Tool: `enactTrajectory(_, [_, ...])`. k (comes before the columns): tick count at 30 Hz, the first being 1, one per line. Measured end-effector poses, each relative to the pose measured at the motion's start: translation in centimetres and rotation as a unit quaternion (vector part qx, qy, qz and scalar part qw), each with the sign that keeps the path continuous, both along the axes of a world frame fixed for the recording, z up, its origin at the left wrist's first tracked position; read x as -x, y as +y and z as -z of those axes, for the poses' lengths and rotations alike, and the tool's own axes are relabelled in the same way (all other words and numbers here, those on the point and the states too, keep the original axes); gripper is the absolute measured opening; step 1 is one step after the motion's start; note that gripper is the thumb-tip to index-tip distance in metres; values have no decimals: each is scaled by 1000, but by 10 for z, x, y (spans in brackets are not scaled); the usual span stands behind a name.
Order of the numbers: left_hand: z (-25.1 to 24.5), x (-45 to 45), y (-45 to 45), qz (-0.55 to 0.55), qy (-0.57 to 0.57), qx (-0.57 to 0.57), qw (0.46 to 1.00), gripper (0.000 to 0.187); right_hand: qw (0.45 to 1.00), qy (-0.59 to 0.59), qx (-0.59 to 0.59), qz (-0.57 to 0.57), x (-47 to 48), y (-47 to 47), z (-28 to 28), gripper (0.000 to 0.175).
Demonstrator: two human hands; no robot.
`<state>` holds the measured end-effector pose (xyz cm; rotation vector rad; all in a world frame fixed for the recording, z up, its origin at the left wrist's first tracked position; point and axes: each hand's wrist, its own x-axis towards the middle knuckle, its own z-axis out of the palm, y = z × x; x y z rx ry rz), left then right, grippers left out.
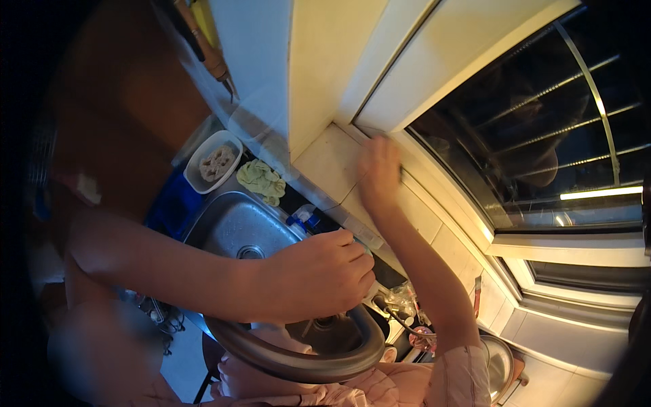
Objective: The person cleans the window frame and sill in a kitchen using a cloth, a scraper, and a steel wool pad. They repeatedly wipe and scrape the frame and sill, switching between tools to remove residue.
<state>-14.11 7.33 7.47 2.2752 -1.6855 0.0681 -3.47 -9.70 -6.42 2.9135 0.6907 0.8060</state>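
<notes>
My left hand (323,274) reaches in from the left, fingers curled, over the middle of a stainless steel double sink (229,219). Something pale shows beyond its fingertips, but its grip is hidden. Higher up, my right hand (379,170) is blurred at the tiled window ledge (330,163), beside the white window frame (437,96). A small dark patch shows at its edge; whether it holds anything is unclear. Below my left hand curves a thick metal faucet spout (305,361). A crumpled light green cloth (262,180) lies behind the left basin.
An open white plastic container (189,170) with pale contents stands beside the cloth. A clear item with blue parts (305,219) is behind the sink. Clear plastic wrapping (404,300) and a round metal lid (501,364) are at right. A red-handled tool (477,300) stands at the tiles.
</notes>
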Motion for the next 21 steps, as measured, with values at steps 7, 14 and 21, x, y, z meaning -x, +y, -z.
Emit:
enactTrajectory(7, [4, -2, 5, 13, 19, -4, 1000, 9, 1000, 15, -19, 12, 38, -59, 6, 22])
enactTrajectory(14, [-3, 0, -4, 32, 36, 0, 999, 11, 995, 46, 3, 93, 36, -47, 6, 30])
enactTrajectory(21, [1, -1, -6, 25, 15, 11, 1000, 8, 990, 63, 20, 123, 113, -168, 9, 32])
